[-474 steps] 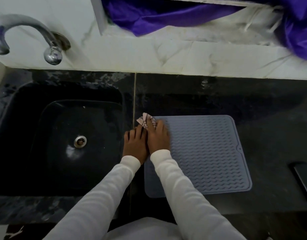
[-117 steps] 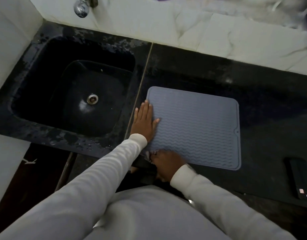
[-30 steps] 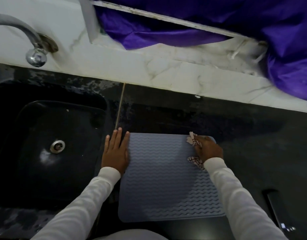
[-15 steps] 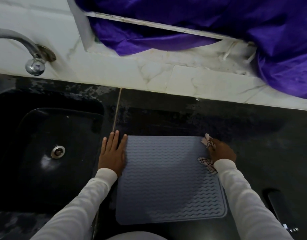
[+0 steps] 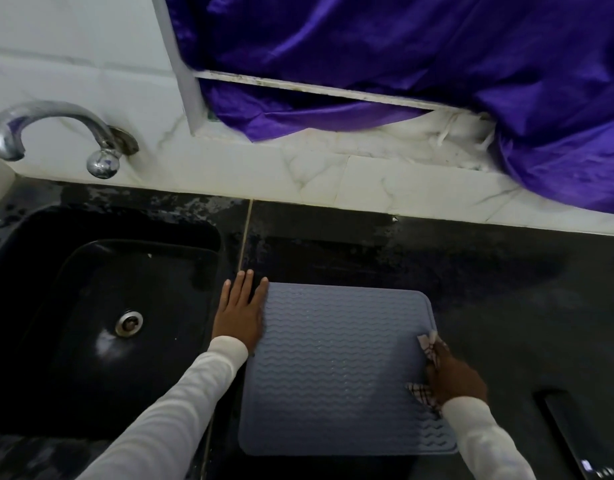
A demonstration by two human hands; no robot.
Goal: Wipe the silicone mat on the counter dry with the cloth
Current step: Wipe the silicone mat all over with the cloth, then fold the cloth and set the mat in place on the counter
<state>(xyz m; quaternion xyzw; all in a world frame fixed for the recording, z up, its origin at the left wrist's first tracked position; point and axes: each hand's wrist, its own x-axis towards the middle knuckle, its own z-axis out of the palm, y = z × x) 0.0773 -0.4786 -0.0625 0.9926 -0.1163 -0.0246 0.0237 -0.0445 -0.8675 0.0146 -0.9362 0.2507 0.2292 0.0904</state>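
The silicone mat point(image 5: 336, 368) lies flat on the black counter point(image 5: 472, 265), just beside the sink point(image 5: 101, 306), which sits off its 9 o'clock edge. The left hand point(image 5: 239, 313) rests with straight, spread fingers on the mat's 9 o'clock margin toward the far corner, partly on the counter, pinning the mat and holding nothing. The right hand point(image 5: 454, 379) is at the mat's 3 o'clock edge, fingers curled over a bunched checked cloth point(image 5: 428, 346) pressed down on the rim; bits of cloth poke out toward 12 and toward 7 o'clock of the hand. The step in hand looks like a wiping pass along the right border. The ribbed middle shows small pale specks that may be droplets, though that is hard to tell. The next move probably calls for drawing the cloth toward 6 o'clock along that edge, then sweeping across the ridges toward 9 o'clock, with steady downward pressure so the cloth reaches into the grooves while the left hand keeps the mat from sliding. A dark phone point(image 5: 575, 441) lies on the counter at 4 o'clock, well clear
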